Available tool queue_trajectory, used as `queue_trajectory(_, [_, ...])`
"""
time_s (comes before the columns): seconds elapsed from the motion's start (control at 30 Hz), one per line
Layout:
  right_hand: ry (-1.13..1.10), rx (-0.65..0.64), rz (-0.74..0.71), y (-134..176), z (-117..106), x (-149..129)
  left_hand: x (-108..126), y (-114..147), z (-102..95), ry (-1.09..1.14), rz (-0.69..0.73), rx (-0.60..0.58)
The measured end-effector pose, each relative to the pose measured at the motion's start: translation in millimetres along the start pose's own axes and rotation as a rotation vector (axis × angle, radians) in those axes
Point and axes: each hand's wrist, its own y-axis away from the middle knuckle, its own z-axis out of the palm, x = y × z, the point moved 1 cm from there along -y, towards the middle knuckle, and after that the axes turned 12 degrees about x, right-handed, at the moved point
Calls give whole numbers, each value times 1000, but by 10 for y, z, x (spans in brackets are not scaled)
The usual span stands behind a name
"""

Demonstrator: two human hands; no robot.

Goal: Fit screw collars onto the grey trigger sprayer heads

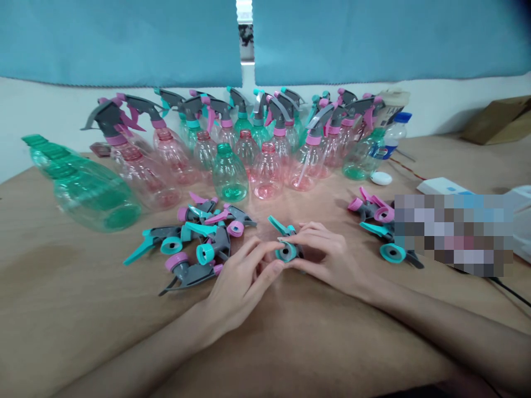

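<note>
1. Fingers [265, 250], centre of the frame: drawn in from both sides, only a narrow gap between the tips, one item in common hold.
2. Left hand [243, 273]: thumb and forefinger bent close about the near-left edge of that item; remaining fingers curled, partly hidden, contents if any not to be told.
3. Right hand [329, 254]: thumb and forefinger spread just enough to straddle the item's right side; other fingers tucked behind.
4. Teal spray head [286, 254], directly between the fingertips: touched by both hands, neither nearer. Round collar faces the viewer; trigger [277, 225] points to upper left, away from the wrists. Grey body mostly covered by the right hand, so its full long axis cannot be read.
5. Loose spray heads [205, 254], left of centre: mixed teal and pink, heaped just beside the left hand.
6. Further spray heads [392, 252], right of frame: small group, well apart from the right hand.
7. Green bottle [230, 177] and pink bottle [267, 174], mid-frame: upright, without heads, beyond the hands.
8. Fitted bottles [307, 160], upper middle: rows with heads on.
9. Blue-capped bottle [396, 132], upper right.
10. Cardboard box [498, 119], far upper right.
</note>
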Motion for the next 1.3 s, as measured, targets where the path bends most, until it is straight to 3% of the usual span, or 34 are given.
queue_trajectory(0.23, [-12,-20,-37,18,14,-8,5,-6,-23,67,52,-97])
queue_trajectory(0.5, [-3,-3,-87,29,18,-20,38,-43,-28,4,42,43])
queue_trajectory(0.8, [48,-4,-133,29,1,-24,49,-18,-36,-28,72,61])
queue_trajectory(1.1, [67,-33,-139,39,-6,-23,81,14,10,287,-244,-45])
queue_trajectory(1.3, [61,-11,-71,25,-32,-1,53,30,3,236,-177,-84])
